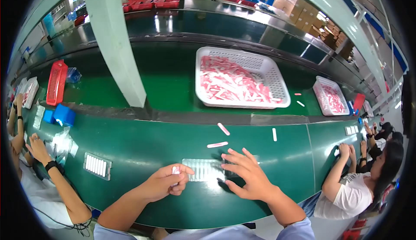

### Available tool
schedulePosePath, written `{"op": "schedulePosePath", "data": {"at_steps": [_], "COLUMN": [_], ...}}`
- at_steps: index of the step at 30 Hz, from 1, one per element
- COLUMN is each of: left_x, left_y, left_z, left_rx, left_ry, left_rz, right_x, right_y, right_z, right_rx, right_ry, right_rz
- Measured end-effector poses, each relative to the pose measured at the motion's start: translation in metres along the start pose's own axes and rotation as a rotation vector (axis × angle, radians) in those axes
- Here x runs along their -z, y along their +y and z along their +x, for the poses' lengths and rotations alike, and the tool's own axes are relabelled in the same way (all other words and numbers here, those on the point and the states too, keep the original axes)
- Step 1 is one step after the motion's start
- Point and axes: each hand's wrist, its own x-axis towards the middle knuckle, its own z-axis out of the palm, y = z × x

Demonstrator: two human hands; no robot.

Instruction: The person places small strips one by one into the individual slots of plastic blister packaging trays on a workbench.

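My left hand (162,183) is closed around a small pink-and-white flat piece (175,170), whose end shows between thumb and fingers; whether it holds more than one is hidden. Beside it on the green table lies a clear slotted plastic tray (203,170). Over the tray's right end hovers my right hand (251,177), fingers spread and nothing in them. Beyond the tray lie two loose pink-and-white pieces, one slanted (223,129) and one nearly level (217,144). A whiter piece (274,134) lies farther right.
A white basket (286,101) heaped with pink-and-white pieces stands beyond a raised strip; a smaller one (323,106) is at right. A filled tray (97,166) lies left. A pale post (115,45) rises at the far left. Co-workers sit on both sides, including a person (353,192) at right.
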Motion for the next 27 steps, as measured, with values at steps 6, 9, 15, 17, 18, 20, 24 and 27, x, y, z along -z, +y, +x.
{"op": "schedulePosePath", "data": {"at_steps": [6,9,15,17,18,20,24,27], "left_x": [0.009,0.005,0.019,0.018,0.016,0.009,0.007,-0.003], "left_y": [0.013,0.020,0.013,0.015,0.018,0.023,0.023,0.025], "left_z": [-0.007,-0.015,-0.016,-0.016,-0.015,-0.014,-0.009,-0.007], "left_rx": [-0.003,0.020,0.047,0.049,0.043,0.031,-0.024,-0.069], "left_ry": [-0.176,-0.146,-0.260,-0.248,-0.242,-0.182,-0.008,0.041], "left_rz": [-0.047,-0.040,0.045,0.062,0.084,0.108,0.200,0.163], "right_x": [-0.015,-0.027,-0.051,-0.056,-0.056,-0.053,-0.050,-0.055], "right_y": [-0.027,-0.032,-0.031,-0.029,-0.027,-0.024,-0.018,-0.019], "right_z": [0.065,0.091,0.110,0.108,0.107,0.106,0.106,0.102], "right_rx": [0.102,0.070,0.059,0.033,0.054,0.070,-0.030,-0.087], "right_ry": [-0.018,-0.072,-0.204,-0.217,-0.183,-0.145,-0.144,-0.177], "right_rz": [0.180,0.259,0.393,0.394,0.417,0.445,0.557,0.643]}}
